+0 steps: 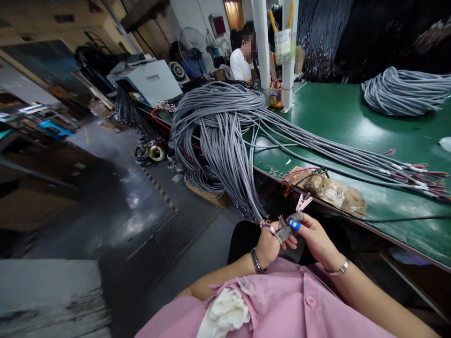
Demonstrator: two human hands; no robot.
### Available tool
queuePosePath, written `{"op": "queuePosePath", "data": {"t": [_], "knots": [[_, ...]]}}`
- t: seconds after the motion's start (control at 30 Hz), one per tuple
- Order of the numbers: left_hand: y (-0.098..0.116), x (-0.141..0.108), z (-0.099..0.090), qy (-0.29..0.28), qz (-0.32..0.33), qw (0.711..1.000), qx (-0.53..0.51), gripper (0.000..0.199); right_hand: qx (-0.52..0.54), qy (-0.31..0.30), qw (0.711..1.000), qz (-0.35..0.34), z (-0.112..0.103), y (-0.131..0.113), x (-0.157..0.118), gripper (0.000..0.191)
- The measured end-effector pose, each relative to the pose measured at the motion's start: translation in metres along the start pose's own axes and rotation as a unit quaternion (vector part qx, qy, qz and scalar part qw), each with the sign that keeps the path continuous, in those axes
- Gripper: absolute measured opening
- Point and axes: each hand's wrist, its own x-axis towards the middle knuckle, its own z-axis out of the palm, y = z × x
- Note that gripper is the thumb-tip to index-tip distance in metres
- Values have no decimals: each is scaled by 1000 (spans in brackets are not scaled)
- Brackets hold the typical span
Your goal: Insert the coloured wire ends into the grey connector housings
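Below the bench edge, my left hand (pixel 268 245) is closed round the stripped end of a grey cable, where thin coloured wires (pixel 281 219) stick up. A grey wrapping (pixel 284 233) covers its thumb. My right hand (pixel 317 238) meets it, thumb and forefinger pinched together beside the wires; what lies between them is too small to make out. Blue tape (pixel 294 225) is on the right thumb. A pink clip (pixel 303 203) stands just above the right fingers. From the bench, a large bundle of grey cables (pixel 225 141) hangs down to my left hand.
On the green bench (pixel 338 122) lie more cable ends (pixel 419 180) with white sleeves, a coiled grey bundle (pixel 405 91) and a worn wooden block (pixel 331 190) at the edge. A white post (pixel 261 47) rises behind. Beyond it sits a person (pixel 240 63). Wire spools (pixel 155 152) rest low at left.
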Motion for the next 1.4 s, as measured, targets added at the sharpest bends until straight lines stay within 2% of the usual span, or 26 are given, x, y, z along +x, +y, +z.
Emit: {"op": "queuePosePath", "data": {"t": [0.13,0.3,0.47,0.7,0.83,1.0,1.07,1.4], "knots": [[2,-1,2,12,16,1000,10,40,-23,16,1000,-7,3,-3,3,24],[2,-2,3,57,31,998,-12,40,7,62,998,-8,4,6,4,28],[-5,0,3,69,27,997,-35,37,37,36,999,7,4,11,4,29],[-5,1,5,105,44,992,-47,36,5,65,998,-19,-1,14,4,26],[-4,0,5,94,38,994,-47,34,22,57,998,-5,0,11,4,23],[1,-2,5,57,24,998,-13,37,51,-15,998,18,9,1,3,21],[2,-3,5,57,23,998,-9,38,62,-25,998,17,13,-2,2,20],[-2,-2,7,94,33,995,-25,36,77,29,997,-3,20,1,-1,24]]}}
